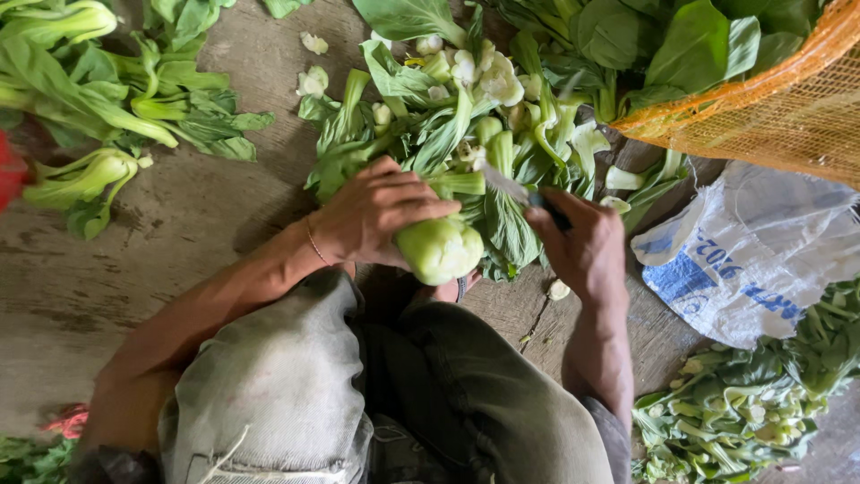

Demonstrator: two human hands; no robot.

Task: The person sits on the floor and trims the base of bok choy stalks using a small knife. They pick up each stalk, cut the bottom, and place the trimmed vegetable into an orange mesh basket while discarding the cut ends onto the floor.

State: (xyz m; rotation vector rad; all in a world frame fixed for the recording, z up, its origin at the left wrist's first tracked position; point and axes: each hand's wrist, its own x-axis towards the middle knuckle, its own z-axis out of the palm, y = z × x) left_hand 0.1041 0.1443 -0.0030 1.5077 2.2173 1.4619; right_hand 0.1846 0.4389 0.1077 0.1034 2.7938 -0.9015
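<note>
Left hand (pixel 381 211) clenched around 1 bok choy (pixel 441 249), pale base toward the wearer, leaves fanning out past the fingers. Right hand (pixel 582 246) closed on a knife (pixel 524 193), blade angled over the stalks just beyond the left fingertips. Trimmed scraps (pixel 466 72) lie farther out.

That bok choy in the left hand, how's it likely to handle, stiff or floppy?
The bok choy probably feels firm at its thick pale base, where the left hand grips it. Its broad dark leaves hang limp, so they would likely flop. The smooth rounded base might roll if set down alone.
</note>
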